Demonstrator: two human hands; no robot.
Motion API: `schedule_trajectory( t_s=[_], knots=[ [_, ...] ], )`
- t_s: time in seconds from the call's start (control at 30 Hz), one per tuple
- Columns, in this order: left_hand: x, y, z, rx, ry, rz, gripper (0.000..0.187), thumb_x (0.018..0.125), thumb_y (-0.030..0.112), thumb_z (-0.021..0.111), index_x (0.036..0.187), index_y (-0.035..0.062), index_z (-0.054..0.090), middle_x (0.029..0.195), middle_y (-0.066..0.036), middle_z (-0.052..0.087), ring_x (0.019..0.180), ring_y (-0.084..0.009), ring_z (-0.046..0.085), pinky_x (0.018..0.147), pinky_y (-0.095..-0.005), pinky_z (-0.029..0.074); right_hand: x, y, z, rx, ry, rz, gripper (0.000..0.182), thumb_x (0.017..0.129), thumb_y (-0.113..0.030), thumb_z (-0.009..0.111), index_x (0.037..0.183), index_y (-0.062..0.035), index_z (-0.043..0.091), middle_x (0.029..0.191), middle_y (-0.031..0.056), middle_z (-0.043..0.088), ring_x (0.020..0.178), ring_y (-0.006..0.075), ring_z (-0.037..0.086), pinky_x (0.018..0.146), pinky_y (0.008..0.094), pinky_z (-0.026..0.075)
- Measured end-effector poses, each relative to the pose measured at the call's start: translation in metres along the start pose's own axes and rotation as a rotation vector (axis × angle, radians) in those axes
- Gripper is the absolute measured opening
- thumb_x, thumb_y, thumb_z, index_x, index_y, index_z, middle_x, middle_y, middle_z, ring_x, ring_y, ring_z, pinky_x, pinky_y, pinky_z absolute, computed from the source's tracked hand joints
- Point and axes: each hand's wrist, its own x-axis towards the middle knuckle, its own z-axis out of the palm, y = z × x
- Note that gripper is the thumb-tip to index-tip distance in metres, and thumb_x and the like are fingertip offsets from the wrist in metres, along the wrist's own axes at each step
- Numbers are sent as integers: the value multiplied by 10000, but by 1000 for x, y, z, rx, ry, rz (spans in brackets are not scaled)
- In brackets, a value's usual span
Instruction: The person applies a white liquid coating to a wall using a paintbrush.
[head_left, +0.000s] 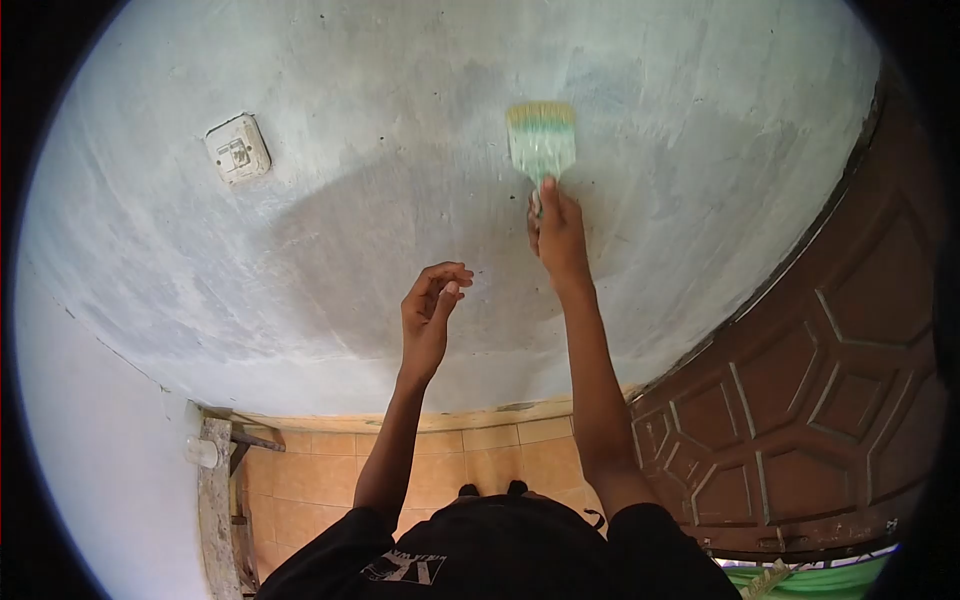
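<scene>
A wide paint brush (543,145) with pale bristles and a light green, paint-covered body is held upright against the whitish wall (400,90). My right hand (560,232) is closed round its handle, below the bristles. Lower and to the left, my left hand (437,305) is raised in front of the wall with curled fingers, thumb and fingertips apart, holding nothing. The wall has uneven pale and greyish patches, and a shadow falls across its middle.
A white switch plate (238,149) is on the wall at upper left. At right stands a brown panelled door (780,420). A worn wooden bench (215,500) is at lower left, bearing a whitish cup (202,452). Orange floor tiles (430,468) and green cloth (820,578) lie below.
</scene>
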Motion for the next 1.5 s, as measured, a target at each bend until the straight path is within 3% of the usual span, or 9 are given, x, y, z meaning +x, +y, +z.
schedule_trajectory(
  t_s=[0.27,0.43,0.57,0.7,0.77,0.9,1.0,1.2,1.5],
  knots=[
    [-7,-6,-11,-1,30,-32,234,972,185,523,1146,39,577,1043,-63,624,1000,-151,571,863,-312,449,-28,50,-35,-20,46,154,478,975,-540,407,732,-130,434,560,-64,344,427,31,295,389,213,230],
    [1,-1,-4,-14,3,-13,235,972,187,523,1149,41,577,1043,-62,624,1000,-153,572,858,-311,450,6,58,-48,-322,-12,-291,476,976,-538,409,729,-130,421,568,-61,357,424,36,302,384,217,247],
    [6,-1,6,-4,-49,-1,237,970,189,527,1149,42,578,1046,-63,625,999,-155,572,856,-310,450,11,-5,-20,-45,-24,-75,471,982,-525,402,727,-130,417,569,-54,377,420,42,306,383,219,256],
    [3,-6,-4,-7,-31,-27,231,968,184,525,1143,44,579,1049,-62,623,999,-155,571,858,-311,450,-3,47,-37,-217,-22,-176,463,989,-514,390,727,-134,415,561,-50,375,420,45,309,381,223,257],
    [5,-6,-8,-12,-7,-30,226,966,177,522,1140,43,579,1050,-62,623,998,-155,571,859,-314,451,-26,50,-30,-19,-38,90,462,991,-514,384,728,-136,413,555,-51,364,420,46,307,381,225,256],
    [11,5,-6,-7,11,-5,220,962,165,521,1134,40,580,1048,-61,622,996,-156,571,862,-321,453,-14,6,-7,19,-4,86,464,995,-513,372,736,-130,416,544,-53,362,409,44,310,374,227,249],
    [11,6,-1,-18,6,2,219,961,168,526,1130,41,582,1048,-61,622,999,-155,569,864,-321,452,5,-14,6,-10,-46,-123,460,996,-505,377,737,-127,417,544,-53,365,412,42,311,374,224,243],
    [4,-6,-24,-20,-6,-25,220,964,167,526,1142,48,576,1054,-60,620,1004,-151,563,865,-314,443,-31,18,9,16,-117,72,426,1011,-460,366,768,-117,435,553,-55,365,416,46,308,381,221,242],
    [1,-2,-9,-49,-100,-6,220,958,139,536,1151,38,570,1055,-60,621,1007,-152,562,872,-308,434,-4,-29,46,62,-162,-77,395,1018,-431,361,810,-110,458,555,-61,349,414,44,298,387,218,220]
  ],
)
